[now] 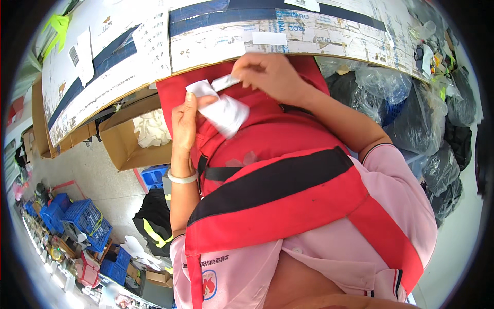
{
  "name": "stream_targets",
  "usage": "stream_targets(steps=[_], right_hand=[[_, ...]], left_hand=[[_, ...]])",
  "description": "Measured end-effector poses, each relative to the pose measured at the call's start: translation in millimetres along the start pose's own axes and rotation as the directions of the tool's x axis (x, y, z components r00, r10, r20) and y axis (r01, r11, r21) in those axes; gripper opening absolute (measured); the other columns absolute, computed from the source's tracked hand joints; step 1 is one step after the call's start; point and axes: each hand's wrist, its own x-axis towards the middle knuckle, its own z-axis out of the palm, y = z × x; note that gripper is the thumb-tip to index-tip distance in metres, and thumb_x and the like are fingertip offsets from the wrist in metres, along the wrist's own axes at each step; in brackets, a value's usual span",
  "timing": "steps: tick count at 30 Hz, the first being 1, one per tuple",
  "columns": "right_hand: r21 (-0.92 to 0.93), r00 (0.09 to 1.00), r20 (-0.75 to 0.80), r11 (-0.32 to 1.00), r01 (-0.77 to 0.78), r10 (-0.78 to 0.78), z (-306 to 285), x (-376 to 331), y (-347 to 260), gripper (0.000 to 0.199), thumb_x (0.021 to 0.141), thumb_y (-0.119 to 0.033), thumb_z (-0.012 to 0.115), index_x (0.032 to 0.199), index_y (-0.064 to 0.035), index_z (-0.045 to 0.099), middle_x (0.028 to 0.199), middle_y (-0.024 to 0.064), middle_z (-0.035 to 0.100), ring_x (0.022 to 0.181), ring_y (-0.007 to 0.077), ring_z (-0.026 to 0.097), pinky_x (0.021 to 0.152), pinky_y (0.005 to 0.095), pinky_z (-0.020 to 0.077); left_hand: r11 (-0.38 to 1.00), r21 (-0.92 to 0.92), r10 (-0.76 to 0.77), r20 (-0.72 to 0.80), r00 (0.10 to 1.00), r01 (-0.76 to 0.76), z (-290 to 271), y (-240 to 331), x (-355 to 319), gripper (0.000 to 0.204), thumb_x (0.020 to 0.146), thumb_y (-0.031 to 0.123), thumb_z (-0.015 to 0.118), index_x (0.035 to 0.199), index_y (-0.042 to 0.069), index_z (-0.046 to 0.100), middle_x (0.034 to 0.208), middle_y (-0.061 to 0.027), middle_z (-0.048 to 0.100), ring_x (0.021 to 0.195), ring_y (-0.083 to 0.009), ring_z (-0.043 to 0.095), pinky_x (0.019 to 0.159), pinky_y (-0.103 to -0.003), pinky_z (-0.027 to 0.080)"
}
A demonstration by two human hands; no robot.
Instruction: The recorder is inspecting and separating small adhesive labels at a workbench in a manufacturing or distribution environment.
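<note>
White paper slips (226, 114) are pinched in the left hand's fingers (190, 101) over a red cloth apron (293, 131), the right hand (272, 77) nipping a small white strip (225, 82), likely a separating step needing steadiness.

- A white sheet (226, 116), blurred, with faint grey marks, slants down and to the right from the left fingers (190, 102).
- A smaller white piece (197, 88) juts up beside the left thumb; whether it joins the sheet cannot be told.
- A narrow white strip (223, 83), tilted up toward the right, is pinched at its right end by the right fingers (248, 72).
</note>
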Motion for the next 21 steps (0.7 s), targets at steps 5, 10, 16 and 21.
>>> stream_targets(steps=[5, 10, 16, 21], right_hand=[[-0.022, 0.976, -0.185, 0.992, -0.120, 0.114, -68, 8, 13, 0.015, 0.091, -0.014, 0.056, 0.097, -0.0020, 0.064, 0.078, 0.0023, 0.062, 0.067, 0.0067, 0.058, 0.061, 0.0202, 0.0484], [0.032, 0.950, -0.281, 0.991, -0.129, 0.133, -101, 17, 40, 0.018, 0.092, -0.019, 0.058, 0.099, -0.0036, 0.064, 0.080, 0.0024, 0.063, 0.067, 0.0054, 0.057, 0.060, 0.0181, 0.0481], [-0.175, 0.945, -0.318, 0.984, 0.018, -0.074, -82, 29, 34, 0.021, 0.092, -0.018, 0.056, 0.110, -0.0061, 0.059, 0.090, 0.0033, 0.067, 0.063, 0.0067, 0.053, 0.058, 0.0196, 0.0453], [-0.404, 0.866, -0.286, 0.871, 0.280, -0.410, -62, 39, 32, 0.023, 0.089, -0.017, 0.059, 0.108, -0.0050, 0.056, 0.084, 0.0056, 0.065, 0.064, 0.0127, 0.055, 0.060, 0.0259, 0.0457]], left_hand=[[0.986, -0.040, -0.164, -0.041, 0.986, 0.162, -25, -33, 10, 0.050, 0.098, 0.039, 0.044, 0.092, -0.003, 0.069, 0.080, -0.0084, 0.067, 0.069, -0.0115, 0.061, 0.066, -0.023, 0.048], [0.964, -0.131, -0.240, -0.064, 0.969, 0.230, -20, -35, 18, 0.036, 0.094, 0.031, 0.055, 0.093, -0.002, 0.070, 0.080, -0.0072, 0.068, 0.068, -0.0099, 0.061, 0.062, -0.020, 0.047], [0.973, -0.108, -0.213, -0.072, 0.974, 0.205, -22, -43, 21, 0.033, 0.093, 0.030, 0.058, 0.093, -0.001, 0.070, 0.081, -0.0051, 0.068, 0.067, -0.0090, 0.060, 0.062, -0.020, 0.047], [0.971, -0.119, -0.218, -0.072, 0.973, 0.209, -21, -43, 22, 0.032, 0.093, 0.029, 0.058, 0.093, -0.001, 0.070, 0.081, -0.0049, 0.068, 0.067, -0.0084, 0.059, 0.061, -0.020, 0.046]])
